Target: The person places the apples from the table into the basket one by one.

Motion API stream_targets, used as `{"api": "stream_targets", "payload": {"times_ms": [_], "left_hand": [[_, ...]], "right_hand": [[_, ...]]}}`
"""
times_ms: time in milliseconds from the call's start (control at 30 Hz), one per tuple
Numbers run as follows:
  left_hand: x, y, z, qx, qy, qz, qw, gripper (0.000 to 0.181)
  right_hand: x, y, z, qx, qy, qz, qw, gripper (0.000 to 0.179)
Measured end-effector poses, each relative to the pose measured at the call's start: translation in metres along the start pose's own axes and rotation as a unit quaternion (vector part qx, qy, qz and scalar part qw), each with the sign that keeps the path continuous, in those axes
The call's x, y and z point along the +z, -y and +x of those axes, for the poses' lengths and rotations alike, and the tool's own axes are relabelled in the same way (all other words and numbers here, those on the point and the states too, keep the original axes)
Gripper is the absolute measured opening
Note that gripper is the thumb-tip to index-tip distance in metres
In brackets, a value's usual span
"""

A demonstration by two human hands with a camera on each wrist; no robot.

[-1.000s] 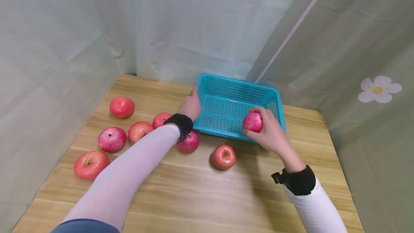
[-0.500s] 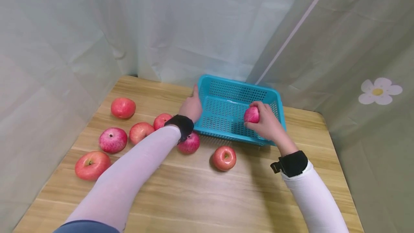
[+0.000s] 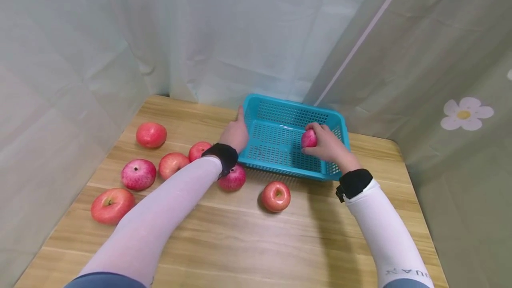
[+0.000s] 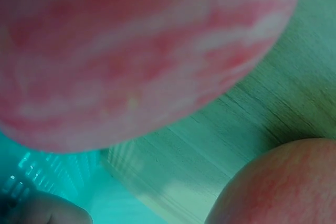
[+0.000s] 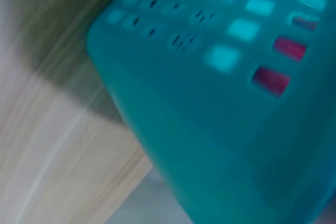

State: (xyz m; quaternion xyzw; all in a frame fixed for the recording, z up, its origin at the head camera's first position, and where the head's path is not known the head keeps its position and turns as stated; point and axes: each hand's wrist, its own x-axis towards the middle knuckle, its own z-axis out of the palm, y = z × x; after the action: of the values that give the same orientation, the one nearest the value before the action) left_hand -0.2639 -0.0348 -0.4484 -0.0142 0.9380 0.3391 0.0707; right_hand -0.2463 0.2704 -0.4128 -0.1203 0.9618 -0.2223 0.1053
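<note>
My right hand [image 3: 326,146] is down inside the blue plastic basket [image 3: 288,170] at its right end and grips a pinkish-red apple [image 3: 309,138] between thumb and fingers. Red of that apple [image 5: 290,48] shows through the wall holes in the right wrist view. At the left end of the basket, my left hand [image 3: 235,133] holds the rim, one finger pointing straight along it; its other fingers are mostly hidden. A fingertip [image 4: 50,211] shows beside the basket wall in the left wrist view. Close under the left wrist lies a dark pink apple [image 3: 232,179].
A red apple [image 3: 276,197] sits in front of the basket on the wooden table [image 3: 248,243]. Several more lie to the left, among them a large red apple [image 3: 113,206] and a pink apple [image 3: 138,174]. Behind the table hangs a pale curtain [image 3: 256,34].
My right hand has moved the apple slightly back and lower into the basket, from over the front rim. The left hand stays at the left rim.
</note>
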Motion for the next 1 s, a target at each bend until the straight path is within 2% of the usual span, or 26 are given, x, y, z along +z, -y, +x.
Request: {"api": "stream_targets", "payload": {"times_ms": [233, 467, 767, 933, 1000], "left_hand": [[0.0, 0.001, 0.001, 0.002, -0.004, 0.004, 1.0, 0.077], [0.001, -0.001, 0.001, -0.007, -0.007, 0.008, 0.9999, 0.074], [-0.001, -0.001, 0.0, -0.007, -0.01, 0.012, 0.9998, 0.074], [-0.001, 0.002, 0.001, -0.007, -0.015, 0.014, 0.9998, 0.074], [-0.001, 0.002, 0.0, -0.005, -0.016, 0.019, 0.9997, 0.074]], "right_hand": [[-0.006, 0.0, 0.016, 0.021, 0.035, -0.024, 0.9989, 0.074], [-0.013, 0.004, 0.018, 0.056, 0.061, -0.03, 0.9961, 0.076], [-0.026, 0.002, 0.015, 0.071, 0.079, -0.009, 0.9943, 0.08], [-0.038, 0.006, 0.017, 0.106, 0.106, 0.024, 0.9884, 0.081], [-0.041, 0.008, 0.018, 0.116, 0.111, 0.02, 0.9869, 0.08]]}}
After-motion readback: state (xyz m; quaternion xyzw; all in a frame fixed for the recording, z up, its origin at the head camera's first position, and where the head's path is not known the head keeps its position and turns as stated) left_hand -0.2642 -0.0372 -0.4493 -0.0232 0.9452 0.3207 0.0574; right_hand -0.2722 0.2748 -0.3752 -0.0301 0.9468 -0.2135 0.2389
